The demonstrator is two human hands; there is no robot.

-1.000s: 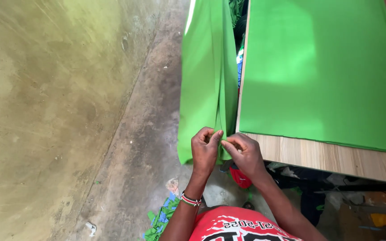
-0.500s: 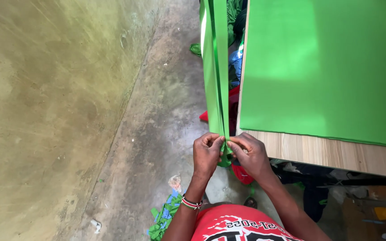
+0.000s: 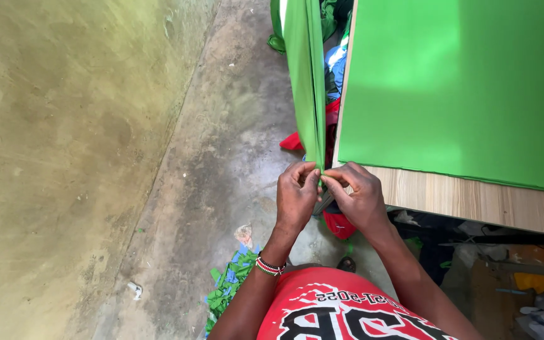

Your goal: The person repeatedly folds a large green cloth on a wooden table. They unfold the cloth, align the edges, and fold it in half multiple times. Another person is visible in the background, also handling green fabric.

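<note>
A bright green cloth (image 3: 461,88) lies spread over a wooden table (image 3: 473,198), and a folded strip of it (image 3: 306,82) hangs down beside the table's left edge. My left hand (image 3: 296,196) and my right hand (image 3: 355,195) meet at the lower end of that strip, both pinching its edge between thumb and fingers. The strip runs taut from my fingers up to the top of the view. A beaded band sits on my left wrist (image 3: 269,266).
A stained plaster wall (image 3: 64,157) stands at the left beside a strip of concrete floor (image 3: 221,189). Green and blue fabric scraps (image 3: 228,286) lie on the floor by my legs. Red, blue and green cloths (image 3: 334,75) are heaped under the table.
The hanging green cloth has narrowed from a wide panel to a thin folded strip. My two hands have stayed together on its lower edge, close to the table's corner.
</note>
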